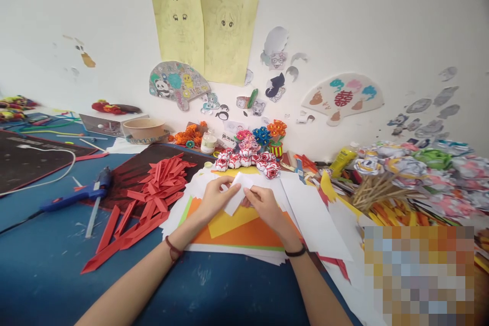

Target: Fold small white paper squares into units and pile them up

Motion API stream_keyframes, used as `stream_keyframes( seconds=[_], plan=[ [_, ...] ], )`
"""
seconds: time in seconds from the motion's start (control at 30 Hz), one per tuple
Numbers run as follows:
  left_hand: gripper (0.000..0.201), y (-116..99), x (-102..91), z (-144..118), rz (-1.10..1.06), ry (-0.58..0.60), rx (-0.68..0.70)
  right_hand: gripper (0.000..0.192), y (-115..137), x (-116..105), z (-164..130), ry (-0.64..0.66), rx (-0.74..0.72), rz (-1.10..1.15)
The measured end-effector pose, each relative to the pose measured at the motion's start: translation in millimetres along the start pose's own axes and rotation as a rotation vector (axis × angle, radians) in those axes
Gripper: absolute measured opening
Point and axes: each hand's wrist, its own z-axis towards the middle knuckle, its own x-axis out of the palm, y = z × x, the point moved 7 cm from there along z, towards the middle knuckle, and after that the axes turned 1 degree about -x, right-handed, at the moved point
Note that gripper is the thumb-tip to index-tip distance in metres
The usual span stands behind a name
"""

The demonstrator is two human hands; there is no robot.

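My left hand (212, 198) and my right hand (266, 206) both pinch a small white piece of paper (239, 192), folded at an angle, just above a stack of paper sheets. The stack (244, 237) shows orange, yellow and white sheets and lies on the blue table (53, 244). A dark cord band circles my left wrist, a black band my right. Just beyond the paper sits a cluster of red-and-white folded paper roses (246, 160).
A heap of folded red paper strips (153, 188) lies left of the stack. A blue glue gun (76, 194) rests further left with its white cable. A bowl (144, 128), paper flowers in pots (267, 138), wooden sticks (372, 191) and crumpled printed paper (420, 173) crowd the back and right.
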Motion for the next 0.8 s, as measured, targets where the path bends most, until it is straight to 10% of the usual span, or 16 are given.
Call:
stream_keyframes(
  seconds=[0.8],
  plan=[
    [0.031,6.0,2.3,-0.8,-0.181,0.006,-0.164,0.024,0.3,-10.9,2.1,-0.087,-0.007,0.132]
  ],
)
